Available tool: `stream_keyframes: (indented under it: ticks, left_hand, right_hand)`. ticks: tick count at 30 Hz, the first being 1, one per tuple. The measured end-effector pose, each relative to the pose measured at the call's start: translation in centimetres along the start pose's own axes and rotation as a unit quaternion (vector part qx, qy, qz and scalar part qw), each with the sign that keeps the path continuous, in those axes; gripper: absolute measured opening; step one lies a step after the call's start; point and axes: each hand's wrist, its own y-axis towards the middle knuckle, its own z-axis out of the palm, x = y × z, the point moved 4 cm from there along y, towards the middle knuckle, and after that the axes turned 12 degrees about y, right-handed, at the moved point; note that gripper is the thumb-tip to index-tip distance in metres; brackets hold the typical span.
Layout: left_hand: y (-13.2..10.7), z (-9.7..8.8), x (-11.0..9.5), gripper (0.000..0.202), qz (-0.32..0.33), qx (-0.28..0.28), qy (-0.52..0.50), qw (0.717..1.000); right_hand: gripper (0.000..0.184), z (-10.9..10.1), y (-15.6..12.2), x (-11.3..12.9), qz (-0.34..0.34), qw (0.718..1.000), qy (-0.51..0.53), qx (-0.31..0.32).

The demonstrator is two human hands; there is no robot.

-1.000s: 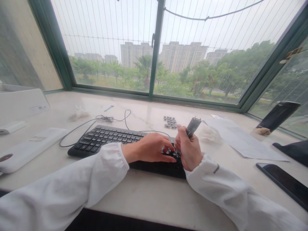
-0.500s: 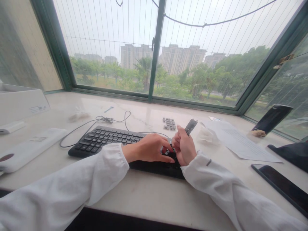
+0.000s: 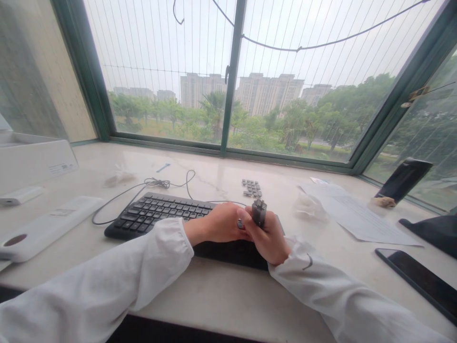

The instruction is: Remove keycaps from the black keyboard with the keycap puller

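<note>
- Under the green-framed window [image 3: 232, 95], a pale stone sill [image 3: 221, 295] runs the full width of the view and bears everything else.
- At the far left stands a white box [image 3: 34, 162], with a long white bar-shaped device [image 3: 46, 227] lying nearer the person.
- A black keyboard [image 3: 157, 213] lies in the middle of the sill, its cable [image 3: 143, 183] looping away behind it toward the window.
- To the right a printed paper sheet [image 3: 360, 216] lies flat. A dark phone [image 3: 421, 278] lies face up near the sill's front edge, and a second phone [image 3: 403, 180] leans against the window frame.
- The left hand [image 3: 221, 223], in a white sleeve, rests on the keyboard's right part with its fingers curled toward the other hand. Whether it pinches anything cannot be told, since the fingertips are hidden where the two hands meet.
- The right hand [image 3: 268, 240] is closed in a fist around a grey tool, over the keyboard's right end and touching the left hand.
- The grey tool [image 3: 259, 211] stands upright out of the top of that fist, its upper end showing.
- A crumpled clear wrapper [image 3: 307, 206] lies between the hands and the paper.
- A small cluster of loose grey keycaps [image 3: 252, 187] sits on the sill just behind the hands, apart from the keyboard.
</note>
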Motion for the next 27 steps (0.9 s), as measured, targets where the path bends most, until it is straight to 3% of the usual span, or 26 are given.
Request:
stream_keyframes:
  ticks: [3,7,12,14,17,21,27]
  left_hand:
    - [0.0,0.1,0.0,0.021,0.000,0.003,0.007,1.000]
    - [0.0,-0.3,-0.2,0.020,0.003,-0.011,-0.006,1.000]
    - [-0.2,-0.5,-0.7,0.022,0.029,0.009,-0.005,1.000]
    - [-0.2,-0.7,-0.7,0.024,0.015,-0.004,-0.006,1.000]
    - [-0.2,-0.6,-0.7,0.022,0.011,-0.012,-0.019,1.000]
    - [-0.1,-0.5,-0.8,0.020,0.010,-0.005,-0.027,1.000]
    - [-0.1,-0.5,-0.8,0.020,0.008,-0.004,-0.035,0.999]
  right_hand:
    - [0.039,0.0,0.0,0.4,-0.023,0.999,-0.037,0.010]
    - [0.038,-0.3,-0.5,0.9,-0.047,0.998,-0.045,-0.025]
    - [0.040,0.3,-1.6,1.7,-0.127,0.989,-0.077,0.022]
    - [0.040,-0.1,-1.4,1.3,-0.106,0.993,-0.042,-0.030]
    - [0.043,-1.4,-0.3,0.3,-0.053,0.986,0.094,-0.130]
    - [0.046,-3.3,1.8,-0.3,0.022,0.931,0.302,-0.203]
    - [0.047,-6.6,3.5,0.6,0.107,0.864,0.403,-0.282]
